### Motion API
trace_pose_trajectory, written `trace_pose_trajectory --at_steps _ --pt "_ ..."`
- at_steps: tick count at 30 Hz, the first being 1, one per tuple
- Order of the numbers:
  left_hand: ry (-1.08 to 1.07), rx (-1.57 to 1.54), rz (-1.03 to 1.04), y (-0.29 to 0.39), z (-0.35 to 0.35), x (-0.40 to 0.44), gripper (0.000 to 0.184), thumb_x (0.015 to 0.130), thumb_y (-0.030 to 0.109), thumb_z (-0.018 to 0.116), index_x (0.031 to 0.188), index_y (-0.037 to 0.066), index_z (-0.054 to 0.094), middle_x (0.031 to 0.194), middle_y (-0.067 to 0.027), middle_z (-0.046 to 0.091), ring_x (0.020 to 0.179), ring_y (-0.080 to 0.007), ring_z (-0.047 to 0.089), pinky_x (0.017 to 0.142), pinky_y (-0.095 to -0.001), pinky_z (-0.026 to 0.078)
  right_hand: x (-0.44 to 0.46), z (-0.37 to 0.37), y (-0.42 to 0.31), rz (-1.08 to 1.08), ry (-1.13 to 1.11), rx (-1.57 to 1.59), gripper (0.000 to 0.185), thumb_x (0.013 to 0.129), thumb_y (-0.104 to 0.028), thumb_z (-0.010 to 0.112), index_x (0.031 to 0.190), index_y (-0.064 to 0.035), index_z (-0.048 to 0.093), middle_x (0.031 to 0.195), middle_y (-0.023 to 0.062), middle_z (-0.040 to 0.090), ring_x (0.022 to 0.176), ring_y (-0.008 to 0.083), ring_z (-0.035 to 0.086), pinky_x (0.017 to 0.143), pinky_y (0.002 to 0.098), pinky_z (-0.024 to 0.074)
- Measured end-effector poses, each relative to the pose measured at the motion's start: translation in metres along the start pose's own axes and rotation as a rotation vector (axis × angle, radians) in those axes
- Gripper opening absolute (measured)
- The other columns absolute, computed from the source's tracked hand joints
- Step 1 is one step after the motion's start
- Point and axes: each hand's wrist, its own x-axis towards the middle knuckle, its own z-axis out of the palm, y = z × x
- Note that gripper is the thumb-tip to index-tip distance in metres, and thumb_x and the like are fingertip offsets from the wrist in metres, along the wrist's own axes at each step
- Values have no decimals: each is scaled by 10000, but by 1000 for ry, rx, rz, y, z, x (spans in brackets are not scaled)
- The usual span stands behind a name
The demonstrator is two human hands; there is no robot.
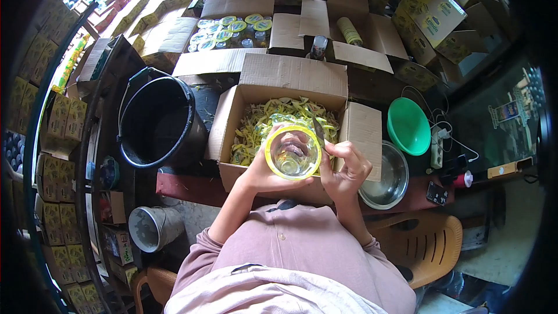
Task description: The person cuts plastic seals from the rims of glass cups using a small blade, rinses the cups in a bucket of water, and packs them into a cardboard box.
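My left hand (263,170) is wrapped round a clear jar (292,157) with a yellow rim, its round end turned up toward me. Dark shapes show through the clear middle, but I cannot make out what they are. My right hand (344,168) pinches a small knife (318,131), whose dark blade lies along the right edge of the yellow rim. Beneath both hands, an open cardboard box (293,72) holds a heap of small yellow-green wrapped packets (256,119).
Left of the box stands a black bucket (157,122), with a grey bucket (154,228) lower down. On the right are a green bowl (408,126) and a metal bowl (383,183). Behind, an open box holds several yellow-lidded jars (236,26); a glass (318,47) stands nearby.
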Motion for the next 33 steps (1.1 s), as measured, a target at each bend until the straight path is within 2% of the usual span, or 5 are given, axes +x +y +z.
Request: trace_pose_trajectory --at_steps 3,10,13,22,33 --pt "51 -175 -53 -14 3 -7 739 577 149 795 1176 25 381 1041 -94 511 926 -170 534 849 -305 417 -2 0 -2 1 -6 -9 174 624 60 664 754 -40 606 669 82 597 592 196 599 536 268 466" --pt "-38 -120 -45 -15 -3 -7 592 595 170 774 1092 40 478 954 -52 555 931 -170 542 1045 -362 174 -1 0 -1 3 -13 -21 172 627 61 668 752 -40 607 675 86 601 600 195 604 539 269 468" --pt "-108 -130 -55 -17 -6 -6 615 590 162 778 1105 43 464 996 -62 539 928 -149 534 1047 -353 175 0 0 -1 -3 -20 -16 174 627 64 667 755 -39 608 675 87 601 601 195 606 535 268 467" --pt "-108 -199 -65 -7 -7 -2 614 608 112 746 1118 16 419 1016 -79 478 908 -155 502 807 -271 406 1 0 -2 -8 -23 3 180 621 69 679 748 -33 604 659 83 599 583 188 604 523 256 461" --pt "-284 -220 -135 -8 -12 -2 767 614 100 756 1226 42 296 1048 -60 438 925 -150 500 907 -306 358 2 -1 2 11 -60 22 177 620 64 684 749 -30 606 679 87 607 600 193 611 533 262 467"
